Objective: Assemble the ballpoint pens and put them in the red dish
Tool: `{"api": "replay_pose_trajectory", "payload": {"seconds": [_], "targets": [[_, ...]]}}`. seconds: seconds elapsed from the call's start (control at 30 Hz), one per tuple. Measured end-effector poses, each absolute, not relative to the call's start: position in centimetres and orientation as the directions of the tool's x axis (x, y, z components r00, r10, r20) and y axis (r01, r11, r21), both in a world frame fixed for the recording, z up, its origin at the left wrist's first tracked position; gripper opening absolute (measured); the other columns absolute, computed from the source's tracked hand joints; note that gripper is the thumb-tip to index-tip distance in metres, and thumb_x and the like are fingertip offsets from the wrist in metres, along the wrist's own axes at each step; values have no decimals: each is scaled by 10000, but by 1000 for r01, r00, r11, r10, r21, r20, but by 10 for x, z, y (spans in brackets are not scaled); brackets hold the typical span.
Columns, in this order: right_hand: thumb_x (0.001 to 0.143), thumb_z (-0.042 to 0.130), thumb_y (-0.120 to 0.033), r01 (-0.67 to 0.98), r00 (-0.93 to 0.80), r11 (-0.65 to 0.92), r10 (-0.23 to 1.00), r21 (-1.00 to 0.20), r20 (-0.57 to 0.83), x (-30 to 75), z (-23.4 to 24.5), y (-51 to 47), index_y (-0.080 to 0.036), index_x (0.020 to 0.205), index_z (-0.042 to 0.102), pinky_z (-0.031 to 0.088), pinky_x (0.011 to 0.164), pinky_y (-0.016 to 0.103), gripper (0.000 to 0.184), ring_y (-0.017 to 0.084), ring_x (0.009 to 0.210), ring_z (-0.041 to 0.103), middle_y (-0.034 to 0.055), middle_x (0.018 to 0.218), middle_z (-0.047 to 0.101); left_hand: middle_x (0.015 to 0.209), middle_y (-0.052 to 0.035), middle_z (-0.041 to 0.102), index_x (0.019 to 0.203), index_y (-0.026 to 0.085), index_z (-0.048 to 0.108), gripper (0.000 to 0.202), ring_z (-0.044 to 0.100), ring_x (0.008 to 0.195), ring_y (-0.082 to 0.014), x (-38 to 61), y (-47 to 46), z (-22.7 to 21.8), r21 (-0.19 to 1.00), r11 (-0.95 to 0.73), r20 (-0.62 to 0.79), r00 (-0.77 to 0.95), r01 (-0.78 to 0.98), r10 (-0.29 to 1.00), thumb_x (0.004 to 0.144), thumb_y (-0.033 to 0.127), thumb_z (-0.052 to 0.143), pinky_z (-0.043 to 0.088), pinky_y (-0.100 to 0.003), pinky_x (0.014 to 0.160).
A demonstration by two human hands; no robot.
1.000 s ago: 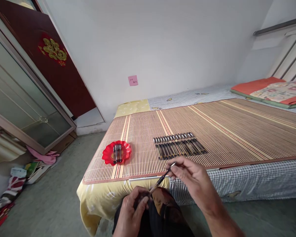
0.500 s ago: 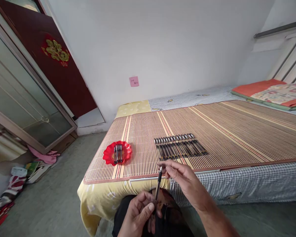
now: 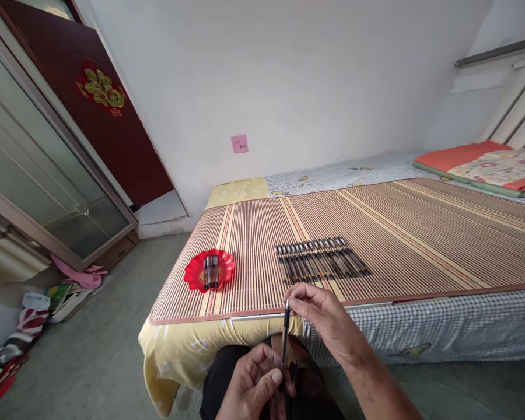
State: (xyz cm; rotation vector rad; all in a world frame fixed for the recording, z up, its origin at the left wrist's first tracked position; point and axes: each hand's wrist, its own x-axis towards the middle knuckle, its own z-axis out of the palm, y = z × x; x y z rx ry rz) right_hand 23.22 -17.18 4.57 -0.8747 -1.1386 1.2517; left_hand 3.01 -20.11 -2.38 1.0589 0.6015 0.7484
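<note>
A slim pen (image 3: pixel 285 337) with a clear barrel and black grip stands nearly upright above my lap, its pale tip upward. My left hand (image 3: pixel 254 384) is closed around its lower part, hiding that end. At the top, the thumb and fingers of my right hand (image 3: pixel 326 318) pinch the pen's tip; whether something small sits between them is hidden. Beyond my right hand, a row of pens (image 3: pixel 321 259) lies side by side on the striped mat (image 3: pixel 249 233). To the left, several pens (image 3: pixel 210 271) rest in a red scalloped plate (image 3: pixel 189 276).
The mat covers a bed with yellow and checked bedding (image 3: pixel 359 338), whose front edge is just beyond my knees. Folded orange and floral bedding (image 3: pixel 485 166) lies at the far right. A pink note (image 3: pixel 239 144) is on the wall. Clothes and books (image 3: pixel 44 309) lie on the floor at left.
My right hand's fingers have closed in on the pen's tip, where they were apart from it before. The pen has become more upright and shifted slightly right with my left hand.
</note>
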Motion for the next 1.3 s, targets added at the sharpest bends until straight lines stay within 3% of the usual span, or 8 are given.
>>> {"api": "replay_pose_trajectory", "payload": {"seconds": [0.23,0.37,0.57,0.7,0.9,1.17,1.3], "targets": [[896,727,-414,-211,-89,138,983,-968,160,233,44,-170,-192,828,709,441,755,272,233,157,802,548,9,828,617,762,-31,738,923,179,573,362,529,403,-57,29,-202,-25,900,321,-73,624,-295,778,876,487,759,388,-137,395],[927,684,-399,-186,-144,162,971,-969,190,235,43,-170,-188,875,727,440,778,294,222,173,837,566,27,860,649,694,-37,713,913,156,605,277,470,381,-42,31,-204,-34,822,410,-17,704,-395,710,907,396,742,382,-131,397],[931,661,-324,-327,-235,160,941,-931,244,235,33,-167,-202,926,746,451,841,305,148,175,890,596,29,917,680,664,-47,677,967,110,725,294,574,481,-78,32,-206,-48,694,572,-36,773,-437,633,847,365,808,407,-135,454],[921,677,-315,-339,-252,128,942,-932,222,233,32,-168,-201,977,771,462,870,309,158,180,917,622,40,936,706,663,-58,688,928,105,745,278,577,480,-80,31,-204,-43,696,576,-72,757,-428,649,834,356,820,401,-134,439],[933,650,-352,-350,-243,92,952,-932,186,231,34,-171,-188,1003,782,469,879,336,221,202,930,631,63,949,715,676,-31,681,861,127,675,300,467,400,-35,35,-203,-27,714,548,-105,707,-436,699,798,356,858,386,-131,390],[787,841,-386,-384,-159,40,981,-922,108,228,27,-165,-191,778,701,421,739,263,240,138,769,529,-7,794,610,695,-5,689,862,167,573,359,465,346,-36,33,-204,-45,804,430,-93,628,-410,773,785,363,863,391,-139,350],[827,801,-438,-422,-199,-8,976,-906,84,227,28,-166,-198,986,755,451,848,317,291,191,910,591,53,973,686,659,36,634,866,178,566,365,415,354,-22,30,-203,-44,836,394,-113,583,-382,804,777,364,868,379,-135,376]]}}
